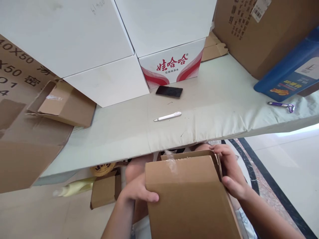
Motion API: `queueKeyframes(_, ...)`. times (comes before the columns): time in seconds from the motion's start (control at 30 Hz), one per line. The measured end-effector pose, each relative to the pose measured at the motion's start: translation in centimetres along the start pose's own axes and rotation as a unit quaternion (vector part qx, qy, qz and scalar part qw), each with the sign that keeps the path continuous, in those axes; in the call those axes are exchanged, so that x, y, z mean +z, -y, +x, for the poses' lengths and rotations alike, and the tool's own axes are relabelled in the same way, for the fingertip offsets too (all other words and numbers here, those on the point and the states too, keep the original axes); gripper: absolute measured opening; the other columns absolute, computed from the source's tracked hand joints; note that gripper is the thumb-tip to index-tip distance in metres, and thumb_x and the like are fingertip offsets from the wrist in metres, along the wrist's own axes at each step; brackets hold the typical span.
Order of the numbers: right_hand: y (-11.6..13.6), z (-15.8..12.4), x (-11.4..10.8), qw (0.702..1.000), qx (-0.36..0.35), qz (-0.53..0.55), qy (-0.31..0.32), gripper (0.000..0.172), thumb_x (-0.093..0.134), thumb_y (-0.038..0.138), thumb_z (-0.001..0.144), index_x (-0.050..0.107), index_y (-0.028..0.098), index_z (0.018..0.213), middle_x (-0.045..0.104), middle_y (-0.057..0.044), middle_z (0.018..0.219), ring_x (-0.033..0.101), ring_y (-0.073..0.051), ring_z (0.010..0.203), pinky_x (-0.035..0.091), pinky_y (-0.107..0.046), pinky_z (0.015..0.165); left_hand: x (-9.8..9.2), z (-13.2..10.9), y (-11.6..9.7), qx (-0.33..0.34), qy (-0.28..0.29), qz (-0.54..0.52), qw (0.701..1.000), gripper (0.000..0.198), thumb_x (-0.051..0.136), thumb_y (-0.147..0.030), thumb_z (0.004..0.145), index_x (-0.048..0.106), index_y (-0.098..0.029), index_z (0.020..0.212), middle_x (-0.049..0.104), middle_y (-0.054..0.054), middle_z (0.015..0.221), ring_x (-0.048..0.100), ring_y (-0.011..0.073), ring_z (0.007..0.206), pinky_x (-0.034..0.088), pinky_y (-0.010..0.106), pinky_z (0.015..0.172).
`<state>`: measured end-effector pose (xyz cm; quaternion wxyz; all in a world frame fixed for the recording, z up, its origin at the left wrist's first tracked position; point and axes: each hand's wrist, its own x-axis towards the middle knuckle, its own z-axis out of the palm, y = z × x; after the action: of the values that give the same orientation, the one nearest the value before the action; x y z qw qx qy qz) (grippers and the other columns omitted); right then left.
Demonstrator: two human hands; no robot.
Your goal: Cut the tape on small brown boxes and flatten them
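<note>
A brown cardboard box (189,199) rests over the lap below the table edge, its top end partly open. Clear tape (171,162) hangs across the upper flap. My left hand (138,191) grips the box's left side, thumb lying on the front face and fingers hidden behind. At the upper right corner my right hand (230,172) pinches a side flap between thumb and fingers. On the table beyond the box lie a white pen-like cutter (167,116) and a dark phone (169,92).
The covered table (119,132) runs across the view. White boxes (107,81) are stacked at its back, a small open carton (67,103) at left. A blue jug (286,73) and a purple keychain tool (281,105) sit at right. Below are another carton (103,191) and a yellowish bottle (77,186).
</note>
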<state>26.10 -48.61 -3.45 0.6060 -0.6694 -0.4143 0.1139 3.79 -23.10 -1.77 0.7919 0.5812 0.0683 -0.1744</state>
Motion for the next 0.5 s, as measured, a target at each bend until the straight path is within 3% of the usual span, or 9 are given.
queueKeyframes(0.07, -0.8, -0.7, -0.2, 0.998, 0.004, 0.034, -0.055, 0.052, 0.052, 0.064, 0.094, 0.05, 0.031, 0.134, 0.051, -0.013, 0.128, 0.051, -0.034, 0.13, 0.047, -0.057, 0.11, 0.1, -0.2, 0.7, 0.019, -0.023, -0.033, 0.999, 0.083, 0.086, -0.054, 0.072, 0.06, -0.022, 0.144, 0.071, 0.018, 0.132, 0.06, 0.0438, 0.132, 0.046, 0.058, 0.111)
queueKeyframes(0.13, -1.2, -1.3, -0.9, 0.997, 0.016, 0.069, -0.041, 0.047, 0.051, 0.057, 0.097, 0.051, 0.032, 0.138, 0.048, -0.012, 0.137, 0.047, -0.033, 0.138, 0.043, -0.054, 0.117, 0.1, -0.9, 1.6, 0.067, -0.139, -0.091, 0.984, 0.076, 0.09, -0.046, 0.067, 0.066, -0.026, 0.136, 0.074, 0.013, 0.127, 0.066, 0.0411, 0.124, 0.051, 0.054, 0.107)
queueKeyframes(0.2, -1.3, -1.7, -1.7, 0.996, 0.028, 0.085, 0.021, 0.047, 0.047, 0.055, 0.1, 0.05, 0.033, 0.142, 0.048, -0.011, 0.146, 0.046, -0.031, 0.142, 0.043, -0.051, 0.119, 0.0, -1.5, 2.2, 0.111, -0.294, -0.158, 0.936, 0.069, 0.093, -0.038, 0.059, 0.071, -0.028, 0.124, 0.076, 0.008, 0.122, 0.07, 0.0374, 0.116, 0.056, 0.049, 0.102)
queueKeyframes(0.27, -1.0, -1.9, -2.5, 0.994, 0.027, 0.068, 0.08, 0.049, 0.044, 0.052, 0.102, 0.048, 0.032, 0.147, 0.047, -0.011, 0.154, 0.042, -0.031, 0.149, 0.041, -0.05, 0.122, 0.2, -1.8, 2.1, 0.104, -0.399, -0.222, 0.883, 0.059, 0.093, -0.035, 0.051, 0.075, -0.024, 0.106, 0.078, 0.007, 0.108, 0.073, 0.0357, 0.105, 0.06, 0.046, 0.094)
queueKeyframes(0.37, -0.5, -1.8, -2.8, 0.991, 0.007, 0.007, 0.133, 0.051, 0.045, 0.043, 0.102, 0.043, 0.031, 0.152, 0.041, -0.012, 0.162, 0.034, -0.031, 0.156, 0.039, -0.051, 0.124, 1.2, -1.3, 0.8, 0.019, -0.462, -0.312, 0.83, 0.052, 0.09, -0.045, 0.048, 0.074, -0.018, 0.089, 0.079, 0.009, 0.085, 0.075, 0.0346, 0.081, 0.063, 0.046, 0.077)
queueKeyframes(0.43, -0.1, -1.4, -2.4, 0.99, -0.013, -0.041, 0.135, 0.054, 0.05, 0.033, 0.099, 0.041, 0.03, 0.152, 0.039, -0.012, 0.165, 0.035, -0.03, 0.156, 0.042, -0.051, 0.122, 1.8, -0.7, -0.3, -0.013, -0.511, -0.354, 0.783, 0.055, 0.081, -0.059, 0.059, 0.075, -0.018, 0.095, 0.079, 0.009, 0.083, 0.075, 0.0329, 0.075, 0.063, 0.045, 0.073)
queueKeyframes(0.5, 0.2, -0.8, -1.6, 0.988, -0.027, -0.1, 0.112, 0.058, 0.056, 0.026, 0.094, 0.042, 0.029, 0.15, 0.042, -0.014, 0.163, 0.042, -0.03, 0.152, 0.047, -0.049, 0.117, 2.0, -0.1, -0.9, -0.009, -0.551, -0.366, 0.75, 0.053, 0.073, -0.062, 0.071, 0.075, -0.018, 0.101, 0.08, 0.009, 0.086, 0.076, 0.0307, 0.076, 0.063, 0.043, 0.076)
